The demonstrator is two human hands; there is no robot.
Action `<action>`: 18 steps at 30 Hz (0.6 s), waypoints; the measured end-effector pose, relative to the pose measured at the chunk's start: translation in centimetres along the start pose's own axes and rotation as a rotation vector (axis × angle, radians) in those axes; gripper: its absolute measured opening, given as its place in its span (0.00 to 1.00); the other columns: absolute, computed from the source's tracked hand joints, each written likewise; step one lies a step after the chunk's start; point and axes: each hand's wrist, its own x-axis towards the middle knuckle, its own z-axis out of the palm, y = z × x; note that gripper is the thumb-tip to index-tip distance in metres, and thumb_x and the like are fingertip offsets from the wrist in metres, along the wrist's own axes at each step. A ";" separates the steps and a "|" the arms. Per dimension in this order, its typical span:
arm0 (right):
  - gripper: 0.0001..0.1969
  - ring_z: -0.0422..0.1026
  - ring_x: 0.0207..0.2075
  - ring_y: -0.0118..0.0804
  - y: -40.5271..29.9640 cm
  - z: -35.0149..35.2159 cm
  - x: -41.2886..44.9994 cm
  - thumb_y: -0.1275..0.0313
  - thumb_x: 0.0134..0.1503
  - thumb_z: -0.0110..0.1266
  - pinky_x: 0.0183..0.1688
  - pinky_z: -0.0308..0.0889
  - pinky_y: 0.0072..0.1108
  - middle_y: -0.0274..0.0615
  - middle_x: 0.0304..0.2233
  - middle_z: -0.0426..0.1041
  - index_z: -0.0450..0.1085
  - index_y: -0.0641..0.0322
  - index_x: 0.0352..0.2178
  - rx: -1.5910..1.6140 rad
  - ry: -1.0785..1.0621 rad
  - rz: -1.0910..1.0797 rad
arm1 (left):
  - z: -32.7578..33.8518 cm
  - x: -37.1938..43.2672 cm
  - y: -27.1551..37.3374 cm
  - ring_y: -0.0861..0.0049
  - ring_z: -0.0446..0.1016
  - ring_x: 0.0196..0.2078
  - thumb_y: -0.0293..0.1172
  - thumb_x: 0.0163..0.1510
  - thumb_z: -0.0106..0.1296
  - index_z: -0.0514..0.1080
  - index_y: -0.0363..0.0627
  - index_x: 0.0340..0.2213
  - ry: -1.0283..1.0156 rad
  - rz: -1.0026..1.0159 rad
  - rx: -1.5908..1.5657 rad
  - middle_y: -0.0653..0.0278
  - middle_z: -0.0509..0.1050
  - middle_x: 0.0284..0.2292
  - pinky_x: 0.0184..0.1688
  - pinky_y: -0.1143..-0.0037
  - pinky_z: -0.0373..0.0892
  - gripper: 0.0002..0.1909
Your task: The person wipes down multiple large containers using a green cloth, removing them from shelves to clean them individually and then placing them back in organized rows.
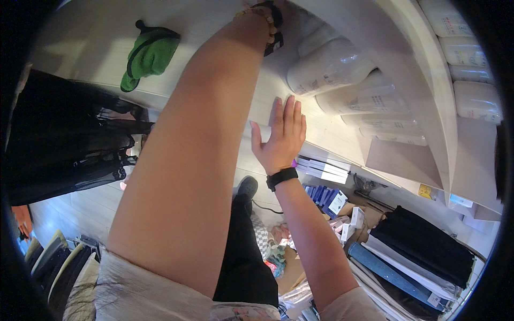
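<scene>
My right hand (281, 136), with a black watch strap at the wrist, lies flat with its fingers apart at the edge of a pale shelf (317, 132). It holds nothing. Just beyond its fingertips are clear-wrapped white packs (331, 68), with more wrapped packs (361, 96) beside them. My left arm reaches up across the picture, a bead bracelet (271, 30) and a dark band at its wrist. The left hand is out of view past the top edge. A green cloth item with dark trim (150, 54) is left of that arm.
Black garments (64, 136) hang at the left. More wrapped packs (466, 52) fill a shelf at the upper right. Below are blue boxes (323, 196), small white boxes (356, 218), a cardboard box (291, 269) and folded or hanging trousers (425, 244). A dark shoe (247, 186) stands on the floor.
</scene>
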 end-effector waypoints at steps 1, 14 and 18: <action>0.34 0.56 0.56 0.55 0.1 0.1 -0.1 0.59 0.46 0.55 0.54 0.52 0.41 0.56 0.55 0.56 0.57 0.62 0.54 0.000 0.000 0.001 | 0.1 -0.2 0.2 0.64 0.59 0.55 0.40 0.48 0.45 0.58 0.43 0.51 -0.003 0.004 0.000 0.56 0.61 0.51 0.49 0.45 0.54 0.29; 0.33 0.55 0.56 0.56 0.2 0.4 -0.4 0.58 0.48 0.53 0.55 0.49 0.42 0.56 0.55 0.55 0.56 0.63 0.53 0.027 0.016 -0.018 | 0.6 -3.6 -0.1 0.62 0.58 0.56 0.38 0.47 0.45 0.58 0.42 0.51 -0.093 0.091 0.065 0.55 0.60 0.51 0.48 0.44 0.55 0.28; 0.32 0.56 0.55 0.56 0.1 0.4 0.0 0.58 0.48 0.53 0.55 0.49 0.41 0.56 0.54 0.58 0.58 0.62 0.52 0.033 0.030 -0.005 | 1.6 -8.4 -3.3 0.61 0.57 0.56 0.37 0.47 0.45 0.58 0.42 0.51 -0.264 0.250 0.163 0.55 0.60 0.52 0.48 0.44 0.55 0.28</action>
